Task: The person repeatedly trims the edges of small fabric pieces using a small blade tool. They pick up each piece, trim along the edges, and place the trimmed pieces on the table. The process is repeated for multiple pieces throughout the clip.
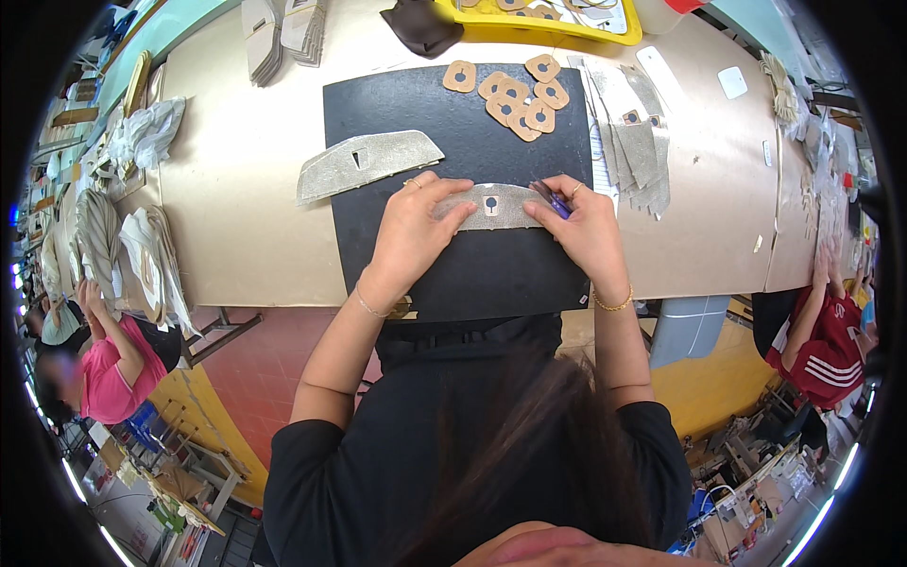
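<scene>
Both my hands hold a curved grey leather-like piece (518,210) flat on a black mat (406,104). At its middle is a small pale square with a dark keyhole-shaped opening (490,205). Thumb and fingers of my left hand (412,227) pinch the left end. My right hand (586,227) pinches the other end, with a purple pen (557,202) tucked in its fingers. Beyond my left hand lies a stack of similar grey pieces (402,151), the top one with a dark slot. Tan rounded squares with keyhole-shaped holes (510,92) form a loose pile farther up the mat.
Right of the mat, more grey pieces (638,142) overlap on papers. A yellow tray (624,36) stands at the far edge, beside a dark crumpled bundle (422,28). Beige stacks (302,33) lie far left. People in pink (118,373) and red (822,340) sit at either side.
</scene>
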Demonstrator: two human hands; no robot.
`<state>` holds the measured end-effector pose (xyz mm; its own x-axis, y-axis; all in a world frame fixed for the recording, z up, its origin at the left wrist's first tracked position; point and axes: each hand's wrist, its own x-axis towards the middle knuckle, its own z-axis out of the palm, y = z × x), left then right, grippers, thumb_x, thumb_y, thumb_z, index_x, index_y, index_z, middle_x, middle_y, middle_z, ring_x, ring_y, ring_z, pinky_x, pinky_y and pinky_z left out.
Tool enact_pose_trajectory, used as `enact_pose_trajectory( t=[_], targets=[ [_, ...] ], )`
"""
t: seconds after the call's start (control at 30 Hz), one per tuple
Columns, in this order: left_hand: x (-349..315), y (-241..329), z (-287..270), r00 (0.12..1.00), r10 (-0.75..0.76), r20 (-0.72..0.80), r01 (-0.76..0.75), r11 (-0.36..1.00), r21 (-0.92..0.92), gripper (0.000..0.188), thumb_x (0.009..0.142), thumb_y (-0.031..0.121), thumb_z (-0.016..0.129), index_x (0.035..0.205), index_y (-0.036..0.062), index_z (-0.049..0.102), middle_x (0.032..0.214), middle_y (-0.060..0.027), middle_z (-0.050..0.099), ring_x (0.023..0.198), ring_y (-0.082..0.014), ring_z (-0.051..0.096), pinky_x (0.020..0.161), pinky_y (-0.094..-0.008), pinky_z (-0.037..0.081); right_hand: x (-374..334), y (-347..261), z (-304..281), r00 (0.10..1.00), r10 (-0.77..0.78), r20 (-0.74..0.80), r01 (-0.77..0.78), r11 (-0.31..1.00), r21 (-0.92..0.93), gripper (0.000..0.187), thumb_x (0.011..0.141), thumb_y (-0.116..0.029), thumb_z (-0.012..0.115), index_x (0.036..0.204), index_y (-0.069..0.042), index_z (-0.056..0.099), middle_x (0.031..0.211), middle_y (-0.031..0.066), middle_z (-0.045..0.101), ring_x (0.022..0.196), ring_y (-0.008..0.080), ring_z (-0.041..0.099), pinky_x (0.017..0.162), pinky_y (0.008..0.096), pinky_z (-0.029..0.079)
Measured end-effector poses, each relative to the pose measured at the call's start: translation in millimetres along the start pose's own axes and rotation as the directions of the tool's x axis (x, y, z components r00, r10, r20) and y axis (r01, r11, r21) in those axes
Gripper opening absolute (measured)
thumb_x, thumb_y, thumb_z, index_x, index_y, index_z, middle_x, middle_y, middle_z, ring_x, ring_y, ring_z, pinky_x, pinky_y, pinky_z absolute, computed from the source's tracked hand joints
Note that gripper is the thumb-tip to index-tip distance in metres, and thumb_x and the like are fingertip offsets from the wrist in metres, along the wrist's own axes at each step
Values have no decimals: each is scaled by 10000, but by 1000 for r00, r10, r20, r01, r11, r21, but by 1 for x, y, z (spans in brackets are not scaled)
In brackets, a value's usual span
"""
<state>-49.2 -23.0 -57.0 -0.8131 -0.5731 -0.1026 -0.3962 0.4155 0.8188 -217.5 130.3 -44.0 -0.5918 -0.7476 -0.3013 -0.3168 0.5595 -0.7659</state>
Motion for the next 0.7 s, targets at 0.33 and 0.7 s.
enact_pose_trajectory(
  t=[0.33,0.7],
  targets=[
    [-1,0,1,999,45,-2,-45,998,50,270,818,152,751,1071,65,712,853,-118,612,782,-300,621,727,-381,505,0,-3,1,1000,-7,-8,6,1000,-9,278,816,-189,750,1008,1,685,781,178,672,667,263,657,656,327,510],
    [-13,6,10,882,469,-49,-387,779,493,246,813,111,669,1057,86,683,1196,-90,584,1118,-283,556,909,-428,456,2,-4,3,1000,-16,1,16,997,-69,270,809,-190,743,997,-12,668,832,186,680,739,316,674,689,359,520]
  ],
)
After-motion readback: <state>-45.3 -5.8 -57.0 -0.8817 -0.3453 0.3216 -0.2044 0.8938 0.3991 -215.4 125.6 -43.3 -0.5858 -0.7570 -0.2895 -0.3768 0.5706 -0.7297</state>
